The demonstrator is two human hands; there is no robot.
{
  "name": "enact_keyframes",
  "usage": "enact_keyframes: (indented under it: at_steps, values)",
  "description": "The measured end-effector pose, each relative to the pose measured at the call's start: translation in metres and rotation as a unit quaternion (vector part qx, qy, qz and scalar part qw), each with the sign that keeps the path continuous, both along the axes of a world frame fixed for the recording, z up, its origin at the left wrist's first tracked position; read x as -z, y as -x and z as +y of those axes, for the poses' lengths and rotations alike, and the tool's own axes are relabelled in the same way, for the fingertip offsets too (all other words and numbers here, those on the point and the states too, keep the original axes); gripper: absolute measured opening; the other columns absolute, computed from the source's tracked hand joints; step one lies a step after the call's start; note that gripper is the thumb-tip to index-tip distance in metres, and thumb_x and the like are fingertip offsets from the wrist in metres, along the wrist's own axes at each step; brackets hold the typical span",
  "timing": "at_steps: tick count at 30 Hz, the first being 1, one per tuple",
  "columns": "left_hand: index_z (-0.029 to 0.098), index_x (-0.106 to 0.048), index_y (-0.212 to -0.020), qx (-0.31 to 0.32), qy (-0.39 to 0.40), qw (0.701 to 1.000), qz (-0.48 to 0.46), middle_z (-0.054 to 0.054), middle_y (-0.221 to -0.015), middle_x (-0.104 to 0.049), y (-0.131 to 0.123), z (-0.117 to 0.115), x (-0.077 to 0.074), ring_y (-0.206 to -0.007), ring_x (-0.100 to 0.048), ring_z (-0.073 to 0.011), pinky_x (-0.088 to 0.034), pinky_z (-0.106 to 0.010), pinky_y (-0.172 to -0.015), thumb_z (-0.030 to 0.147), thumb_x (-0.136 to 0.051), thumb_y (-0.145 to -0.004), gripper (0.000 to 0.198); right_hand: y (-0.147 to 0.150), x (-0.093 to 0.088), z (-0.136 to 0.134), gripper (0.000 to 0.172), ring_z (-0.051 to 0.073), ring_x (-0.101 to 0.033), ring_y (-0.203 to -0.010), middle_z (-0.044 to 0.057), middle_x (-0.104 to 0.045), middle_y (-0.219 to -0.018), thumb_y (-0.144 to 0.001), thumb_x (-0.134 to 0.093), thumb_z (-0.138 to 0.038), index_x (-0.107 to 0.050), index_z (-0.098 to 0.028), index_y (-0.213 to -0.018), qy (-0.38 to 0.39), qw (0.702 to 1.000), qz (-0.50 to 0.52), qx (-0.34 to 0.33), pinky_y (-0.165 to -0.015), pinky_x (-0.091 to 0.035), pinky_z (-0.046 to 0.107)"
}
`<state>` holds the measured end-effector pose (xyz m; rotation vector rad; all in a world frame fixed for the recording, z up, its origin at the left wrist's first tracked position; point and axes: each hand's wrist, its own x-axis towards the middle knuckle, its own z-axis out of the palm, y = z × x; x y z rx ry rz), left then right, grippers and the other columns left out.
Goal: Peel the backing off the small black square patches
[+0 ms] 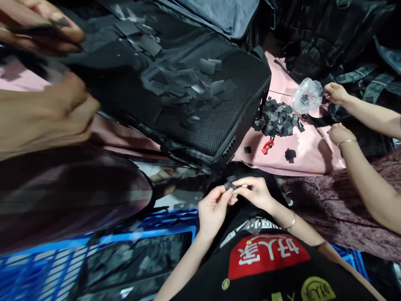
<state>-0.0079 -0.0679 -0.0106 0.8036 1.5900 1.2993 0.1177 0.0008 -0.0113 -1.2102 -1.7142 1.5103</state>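
Note:
Close in front of my black apron, my left hand [213, 208] pinches a small black square piece [231, 183] between thumb and fingers. My right hand [255, 193] meets it fingertip to fingertip, its fingers pressed together on a dark bit, perhaps part of the same piece or a thin strip. Just beyond my hands stands a large black backpack [216, 125] with a mesh panel, and many loose black square pieces [181, 85] lie scattered over it. A heap of similar pieces [278, 119] rests on the pink cloth [313, 154] to the right.
A small red tool [267, 146] lies beside the heap. At right, a co-worker's hands [336, 93] are near a clear plastic bag [307, 96]. Another person's blurred hands [59, 108] work at left. Blue crates [59, 263] holding dark items stand below.

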Motion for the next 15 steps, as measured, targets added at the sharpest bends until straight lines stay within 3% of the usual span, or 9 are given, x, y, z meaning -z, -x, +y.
enact_keyframes:
  at_steps: [4, 9, 12, 15]
  values:
    - [0.018, -0.065, -0.079, 0.011, -0.041, 0.988, 0.148, -0.001, -0.061, -0.064, -0.003, -0.003, 0.007, -0.056, -0.059, -0.0143, -0.048, -0.025, -0.060, 0.033, -0.053, -0.083, 0.020, 0.000, -0.001, -0.004, 0.017, 0.014, -0.060, -0.064, 0.005, -0.071, -0.075, -0.081, -0.061, -0.030, -0.074, -0.020, -0.083, -0.112, 0.993, -0.035, 0.010, -0.063, -0.047, 0.025]
    - [0.019, -0.057, -0.061, -0.001, -0.110, 0.950, 0.291, -0.002, -0.057, -0.058, -0.001, -0.003, 0.013, -0.054, -0.053, -0.0134, -0.041, -0.024, -0.059, 0.028, -0.048, -0.086, 0.028, -0.005, -0.005, -0.011, 0.027, 0.013, -0.058, -0.063, 0.005, -0.070, -0.073, -0.089, -0.050, -0.033, -0.073, -0.020, -0.087, -0.269, 0.953, -0.132, -0.041, -0.061, -0.042, 0.023]
    - [0.020, -0.050, -0.055, 0.039, -0.098, 0.953, 0.285, -0.001, -0.052, -0.051, 0.007, -0.002, 0.005, -0.052, -0.046, -0.0129, -0.037, -0.025, -0.057, 0.029, -0.049, -0.085, 0.032, -0.009, -0.011, -0.010, 0.034, 0.012, -0.054, -0.062, 0.005, -0.065, -0.068, -0.092, -0.045, -0.036, -0.070, -0.017, -0.078, -0.281, 0.939, -0.179, -0.083, -0.059, -0.038, 0.022]
    - [0.020, -0.044, -0.050, 0.140, -0.036, 0.981, 0.132, 0.002, -0.047, -0.041, 0.014, -0.004, -0.003, -0.047, -0.037, -0.0113, -0.031, -0.025, -0.049, 0.041, -0.052, -0.082, 0.039, -0.011, -0.019, -0.003, 0.037, 0.010, -0.049, -0.058, 0.002, -0.058, -0.061, -0.091, -0.047, -0.040, -0.063, -0.015, -0.068, -0.188, 0.964, -0.106, -0.157, -0.058, -0.036, 0.021]
